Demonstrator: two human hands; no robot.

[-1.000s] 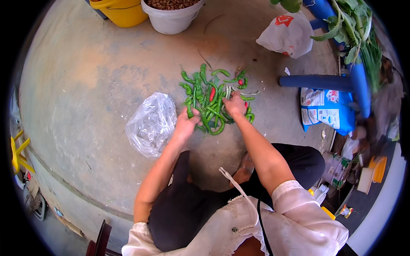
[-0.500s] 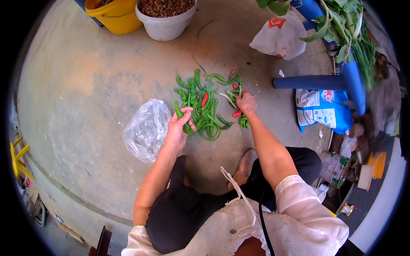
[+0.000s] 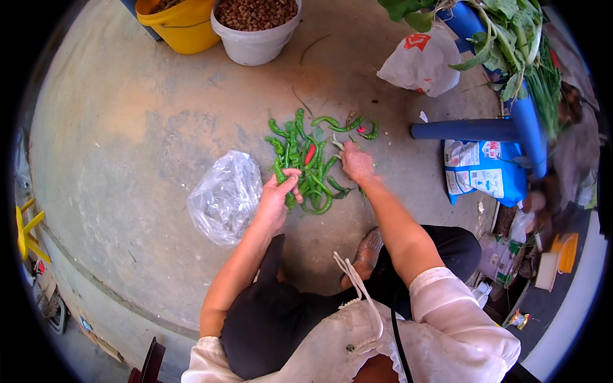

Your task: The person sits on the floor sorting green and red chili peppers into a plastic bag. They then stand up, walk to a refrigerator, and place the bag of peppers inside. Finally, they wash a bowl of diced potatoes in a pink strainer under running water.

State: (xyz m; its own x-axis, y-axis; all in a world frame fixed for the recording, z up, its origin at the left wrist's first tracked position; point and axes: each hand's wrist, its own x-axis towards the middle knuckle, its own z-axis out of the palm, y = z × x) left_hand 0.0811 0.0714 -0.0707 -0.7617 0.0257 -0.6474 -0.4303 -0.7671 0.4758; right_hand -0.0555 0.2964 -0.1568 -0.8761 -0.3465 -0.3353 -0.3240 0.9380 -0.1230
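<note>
From far off I see the left hand [image 3: 278, 193] on the near left of the red pepper [image 3: 310, 154], thumb and fingers curled, holding a green pepper [image 3: 279, 170]; the right hand [image 3: 357, 165] is right of the red pepper, back up, arm stretched; a pale pepper [image 3: 337, 142] is by its fingertips, but I cannot tell if it grips; more green peppers [image 3: 294, 147] lie around the red pepper

Open floor [image 3: 262, 92] between peppers [image 3: 310, 154] and bucket [image 3: 254, 48]
</note>
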